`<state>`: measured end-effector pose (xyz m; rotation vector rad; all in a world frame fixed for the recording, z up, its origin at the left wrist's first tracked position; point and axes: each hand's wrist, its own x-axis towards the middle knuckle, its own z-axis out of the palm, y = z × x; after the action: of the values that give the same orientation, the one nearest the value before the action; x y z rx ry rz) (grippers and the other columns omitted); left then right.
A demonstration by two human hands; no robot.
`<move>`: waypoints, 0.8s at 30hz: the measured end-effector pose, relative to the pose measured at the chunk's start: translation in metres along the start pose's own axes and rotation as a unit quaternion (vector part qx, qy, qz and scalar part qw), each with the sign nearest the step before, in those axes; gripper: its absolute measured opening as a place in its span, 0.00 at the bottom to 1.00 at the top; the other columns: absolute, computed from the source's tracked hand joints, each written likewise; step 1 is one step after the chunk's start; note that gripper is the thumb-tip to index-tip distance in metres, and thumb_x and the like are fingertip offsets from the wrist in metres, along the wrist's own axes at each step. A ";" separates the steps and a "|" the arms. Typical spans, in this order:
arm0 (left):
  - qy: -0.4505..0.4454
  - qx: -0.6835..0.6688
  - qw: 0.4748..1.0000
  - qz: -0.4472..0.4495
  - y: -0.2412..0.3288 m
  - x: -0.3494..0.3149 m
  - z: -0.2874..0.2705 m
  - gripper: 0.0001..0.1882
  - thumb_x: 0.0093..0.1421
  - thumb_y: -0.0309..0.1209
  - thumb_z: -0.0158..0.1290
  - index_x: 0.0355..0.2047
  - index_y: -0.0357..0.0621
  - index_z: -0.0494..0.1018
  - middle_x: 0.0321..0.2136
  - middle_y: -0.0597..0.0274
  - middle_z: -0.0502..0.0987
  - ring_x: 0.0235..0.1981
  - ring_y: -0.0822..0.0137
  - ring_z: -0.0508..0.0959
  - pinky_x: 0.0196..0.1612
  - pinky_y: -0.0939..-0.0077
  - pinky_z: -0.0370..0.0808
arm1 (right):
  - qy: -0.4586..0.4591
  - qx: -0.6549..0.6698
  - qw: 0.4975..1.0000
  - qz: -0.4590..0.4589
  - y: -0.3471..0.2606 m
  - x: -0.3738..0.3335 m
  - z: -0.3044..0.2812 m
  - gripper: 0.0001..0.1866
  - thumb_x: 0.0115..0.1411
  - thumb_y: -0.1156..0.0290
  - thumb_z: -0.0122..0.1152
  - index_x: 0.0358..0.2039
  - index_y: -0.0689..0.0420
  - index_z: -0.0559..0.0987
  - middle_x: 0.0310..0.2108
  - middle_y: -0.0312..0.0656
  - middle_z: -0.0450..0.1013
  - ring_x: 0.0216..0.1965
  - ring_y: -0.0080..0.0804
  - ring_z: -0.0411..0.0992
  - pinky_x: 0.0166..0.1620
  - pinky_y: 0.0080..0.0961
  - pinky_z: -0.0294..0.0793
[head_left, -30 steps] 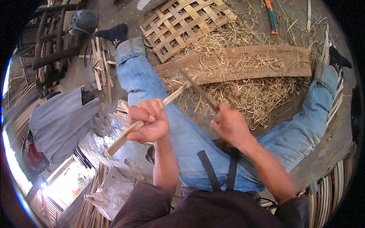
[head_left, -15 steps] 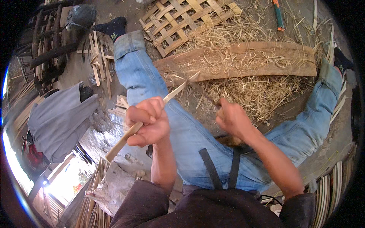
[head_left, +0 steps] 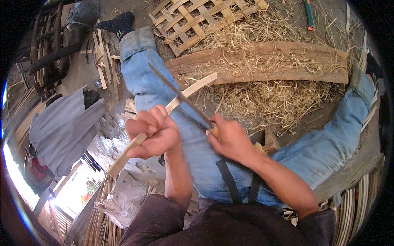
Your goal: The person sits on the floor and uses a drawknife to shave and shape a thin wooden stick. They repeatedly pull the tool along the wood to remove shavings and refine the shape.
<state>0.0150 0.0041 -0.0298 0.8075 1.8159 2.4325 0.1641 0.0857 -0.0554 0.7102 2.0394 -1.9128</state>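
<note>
My left hand (head_left: pixel 154 131) is closed around a pale, flat bamboo strip (head_left: pixel 201 83), which runs slantwise from lower left to upper right through the fist. My right hand (head_left: pixel 230 137) grips the handle of a knife (head_left: pixel 191 103) with a long, narrow, dark blade. That blade crosses the strip just beyond my left fingers and points to the far left. Blade and strip appear to touch. Both hands are above my blue jeans, between my spread legs.
A curved wooden plank (head_left: pixel 262 65) lies across the floor ahead, with curly shavings (head_left: pixel 271 104) heaped around it. Beyond it are a woven lattice of strips (head_left: pixel 201 20) and a green-handled tool (head_left: pixel 308 16). At left are a grey cloth (head_left: pixel 65 131) and loose strips (head_left: pixel 102 61).
The knife has moved left from near the strip's far end to close by my left hand, its blade now lying across the strip. The strip's far end has shifted slightly.
</note>
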 end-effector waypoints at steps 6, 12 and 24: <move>0.033 -0.015 0.999 -0.022 0.001 -0.003 -0.008 0.36 0.58 0.69 0.40 0.20 0.47 0.55 0.11 0.71 0.52 0.11 0.78 0.46 0.17 0.79 0.44 | -0.019 -0.031 0.999 0.005 0.012 0.006 -0.006 0.15 0.53 0.71 0.59 0.36 0.64 0.67 0.24 0.60 0.74 0.30 0.62 0.74 0.33 0.52 0.74; 0.019 -0.083 0.996 -0.031 -0.003 -0.001 -0.017 0.35 0.59 0.69 0.40 0.21 0.47 0.55 0.13 0.70 0.54 0.11 0.77 0.48 0.18 0.79 0.46 | -0.018 -0.085 0.996 -0.021 -0.007 0.005 -0.016 0.13 0.53 0.71 0.57 0.36 0.64 0.67 0.28 0.58 0.75 0.30 0.60 0.75 0.34 0.51 0.75; -0.008 -0.101 0.994 -0.038 -0.001 0.002 -0.011 0.33 0.60 0.68 0.39 0.22 0.49 0.55 0.13 0.70 0.54 0.12 0.78 0.47 0.18 0.79 0.46 | 0.053 -0.109 0.988 0.096 0.057 0.021 -0.021 0.16 0.51 0.71 0.58 0.37 0.67 0.68 0.22 0.59 0.74 0.27 0.61 0.74 0.33 0.50 0.75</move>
<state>0.0084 -0.0052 -0.0322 0.7250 1.5328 2.4999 0.1786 0.1113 -0.1128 0.9326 2.1139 -1.5490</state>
